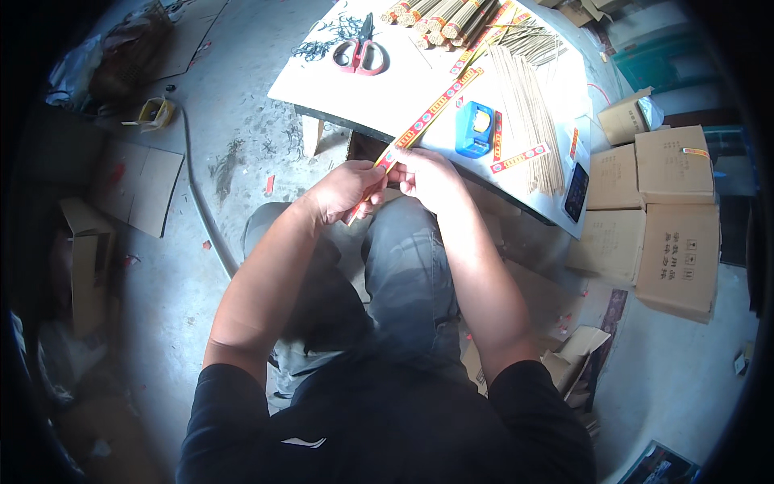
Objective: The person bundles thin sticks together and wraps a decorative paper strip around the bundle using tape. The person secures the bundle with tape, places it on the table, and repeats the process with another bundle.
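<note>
A long red-and-yellow printed paper strip (435, 109) slants from above my lap up over the white table's front edge. Its near end is gripped in my left hand (347, 192), fingers curled round it. My right hand (427, 173) pinches the strip just beyond, close to the left. Thin sticks seem to lie along the strip, but the fingers hide how they meet. On the table, a blue tape dispenser (474, 133) stands right of the strip, beside loose thin sticks (532, 113). Short printed strips (520, 159) lie across those sticks.
Red-handled scissors (361, 55) and dark ties (326, 40) lie on the table's (387, 97) far left. Bundled sticks (443, 20) are stacked at the back. A phone (576, 191) rests at the right edge. Cardboard boxes (677, 258) stand at right; a hose (197, 194) crosses the floor.
</note>
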The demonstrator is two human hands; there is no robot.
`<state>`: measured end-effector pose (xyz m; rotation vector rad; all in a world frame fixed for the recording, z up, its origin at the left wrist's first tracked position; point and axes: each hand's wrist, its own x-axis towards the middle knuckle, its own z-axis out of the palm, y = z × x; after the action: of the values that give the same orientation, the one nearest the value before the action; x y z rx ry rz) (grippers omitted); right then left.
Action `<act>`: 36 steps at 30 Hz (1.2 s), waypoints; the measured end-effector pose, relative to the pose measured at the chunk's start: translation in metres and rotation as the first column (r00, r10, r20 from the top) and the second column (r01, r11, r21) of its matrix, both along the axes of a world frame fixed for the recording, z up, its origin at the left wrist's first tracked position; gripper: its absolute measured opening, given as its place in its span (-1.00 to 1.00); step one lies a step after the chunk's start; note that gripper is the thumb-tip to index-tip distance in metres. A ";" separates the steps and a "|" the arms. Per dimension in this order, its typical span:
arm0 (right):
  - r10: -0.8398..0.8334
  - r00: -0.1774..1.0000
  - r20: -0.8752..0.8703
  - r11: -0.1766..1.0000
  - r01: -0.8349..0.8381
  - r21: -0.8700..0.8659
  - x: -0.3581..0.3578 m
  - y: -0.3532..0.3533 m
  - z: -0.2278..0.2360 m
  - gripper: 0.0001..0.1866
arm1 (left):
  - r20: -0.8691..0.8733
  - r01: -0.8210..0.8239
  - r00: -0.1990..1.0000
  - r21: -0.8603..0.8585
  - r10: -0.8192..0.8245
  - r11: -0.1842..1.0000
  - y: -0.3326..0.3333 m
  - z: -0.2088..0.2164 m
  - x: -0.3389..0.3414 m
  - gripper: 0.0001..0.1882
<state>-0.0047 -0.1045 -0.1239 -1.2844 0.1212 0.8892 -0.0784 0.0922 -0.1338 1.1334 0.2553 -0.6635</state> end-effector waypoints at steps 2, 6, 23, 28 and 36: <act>-0.053 0.998 0.027 0.999 0.052 0.004 0.001 0.002 -0.008 -0.76 | -0.021 0.012 1.000 0.005 -0.012 1.000 0.003 0.005 -0.002 -0.69; -0.139 0.989 0.050 0.990 0.137 0.031 0.010 0.001 -0.019 -0.83 | -0.015 0.044 0.999 0.012 -0.044 0.999 0.008 0.003 -0.007 -0.68; -0.208 0.928 0.310 0.976 0.219 -0.001 -0.008 0.004 -0.009 -0.84 | 0.059 0.034 0.997 0.112 -0.041 0.993 0.006 0.015 -0.003 -0.63; -0.230 0.920 0.317 0.971 0.240 0.010 -0.006 -0.001 -0.007 -0.85 | 0.027 0.087 0.995 0.161 -0.093 0.983 0.008 0.007 -0.004 -0.62; -0.272 0.884 0.381 0.958 0.286 0.021 0.003 -0.010 0.007 -0.83 | 0.127 0.242 0.953 0.219 -0.274 0.945 0.023 0.002 -0.008 -0.55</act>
<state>-0.0017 -0.1142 -0.1172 -1.4091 0.0131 0.3801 -0.0861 0.1149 -0.1320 1.4220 0.0380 -0.7887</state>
